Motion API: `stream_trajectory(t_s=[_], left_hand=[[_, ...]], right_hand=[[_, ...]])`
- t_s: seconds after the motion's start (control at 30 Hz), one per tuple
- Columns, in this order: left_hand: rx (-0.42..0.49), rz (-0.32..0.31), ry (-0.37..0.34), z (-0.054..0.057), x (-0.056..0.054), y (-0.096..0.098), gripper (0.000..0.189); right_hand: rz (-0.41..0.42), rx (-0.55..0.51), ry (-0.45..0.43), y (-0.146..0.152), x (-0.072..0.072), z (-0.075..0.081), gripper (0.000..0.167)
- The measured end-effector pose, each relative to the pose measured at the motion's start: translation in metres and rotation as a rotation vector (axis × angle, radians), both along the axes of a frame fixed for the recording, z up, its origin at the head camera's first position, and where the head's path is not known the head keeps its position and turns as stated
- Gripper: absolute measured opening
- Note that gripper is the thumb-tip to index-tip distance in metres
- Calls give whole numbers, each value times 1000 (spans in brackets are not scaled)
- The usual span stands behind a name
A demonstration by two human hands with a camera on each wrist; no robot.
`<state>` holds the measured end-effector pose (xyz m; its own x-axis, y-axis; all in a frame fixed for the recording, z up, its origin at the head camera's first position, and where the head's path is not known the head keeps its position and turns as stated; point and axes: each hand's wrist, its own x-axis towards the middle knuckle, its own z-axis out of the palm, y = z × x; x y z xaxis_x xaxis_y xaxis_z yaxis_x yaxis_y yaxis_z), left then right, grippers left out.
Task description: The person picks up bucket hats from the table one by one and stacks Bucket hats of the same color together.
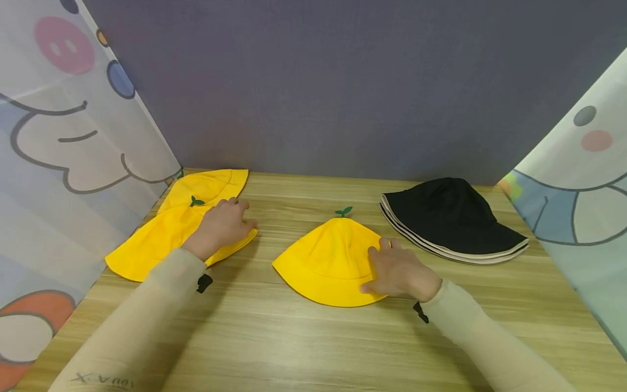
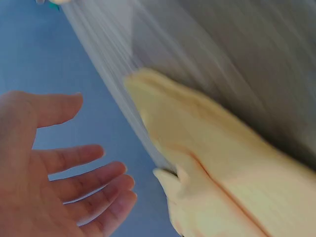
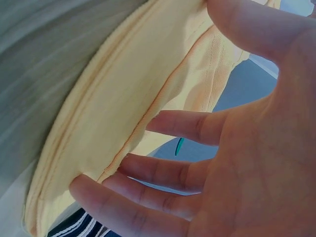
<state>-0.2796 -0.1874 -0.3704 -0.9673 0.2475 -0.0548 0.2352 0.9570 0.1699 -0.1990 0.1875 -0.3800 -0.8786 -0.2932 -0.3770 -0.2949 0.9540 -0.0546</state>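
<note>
A yellow bucket hat point(image 1: 328, 253) with a green sprout on its crown sits mid-table, brim down. My right hand point(image 1: 399, 272) lies against its right side, fingers spread over crown and brim. In the right wrist view, the fingertips point(image 3: 81, 185) rest on the fabric without curling round it. To the left, two more yellow hats overlap, the nearer point(image 1: 157, 239) in front of the farther point(image 1: 203, 185). Over the nearer one's right side hovers my left hand point(image 1: 222, 228). Its loosely spread fingers point(image 2: 106, 177) show a gap from the hat in the left wrist view.
Stacked black bucket hats point(image 1: 450, 218) with pale brim edges lie at the back right. A grey panel point(image 1: 343, 92) closes off the back of the wooden table point(image 1: 274, 348). Cartoon-printed sheets point(image 1: 63, 136) stand along both sides.
</note>
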Motion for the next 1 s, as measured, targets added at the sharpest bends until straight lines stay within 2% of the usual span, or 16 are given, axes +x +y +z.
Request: stream_trajectory(t_s=[0.13, 0.5, 0.63, 0.8, 1.0], left_hand=[[10, 68, -38, 6, -8, -21, 71], [70, 164, -92, 27, -15, -76, 76], [56, 170, -107, 30, -15, -94, 75], [42, 179, -159, 31, -13, -116, 75], [58, 217, -266, 28, -10, -139, 84]], right_hand=[[-1, -3, 1, 0, 0, 0, 90], [0, -13, 15, 1, 0, -1, 89], [8, -20, 18, 2, 0, -1, 88], [10, -21, 24, 1, -1, -1, 88], [9, -18, 27, 1, -1, -1, 88]])
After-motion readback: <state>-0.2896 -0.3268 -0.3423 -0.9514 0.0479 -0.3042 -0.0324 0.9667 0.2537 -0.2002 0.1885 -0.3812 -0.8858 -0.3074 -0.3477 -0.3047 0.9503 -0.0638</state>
